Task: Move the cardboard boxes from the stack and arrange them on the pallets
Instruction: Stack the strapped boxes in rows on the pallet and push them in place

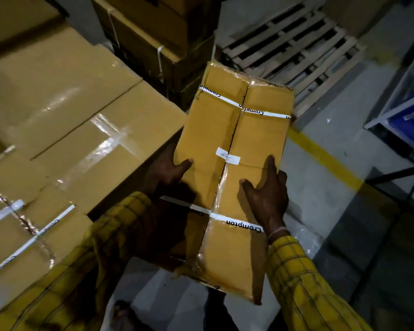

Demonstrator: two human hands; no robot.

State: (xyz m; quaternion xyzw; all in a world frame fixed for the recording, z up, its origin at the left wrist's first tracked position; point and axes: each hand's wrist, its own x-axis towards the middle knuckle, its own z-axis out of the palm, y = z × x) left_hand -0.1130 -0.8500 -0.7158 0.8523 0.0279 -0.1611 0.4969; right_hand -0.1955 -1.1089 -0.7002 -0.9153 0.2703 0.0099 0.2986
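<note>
At the bottom of the frame, two yellow-checked sleeves reach up to a strapped box (234,163) carried in mid-frame, clear of the floor. The right hand (265,194) lies flat on its top face with fingers spread and thumb out. The left hand (170,170) grips the left edge, thumb on top, fingers hidden beneath. The load would sit safer, it seems, with the right hand moved to the right edge or underneath. The stack (65,130) fills the left of the frame. The bare pallet (294,58) lies at upper right, just past the box's far end; lowering it flat and square to the slats, close to the darker boxes (153,41) at upper centre, looks best.
</note>
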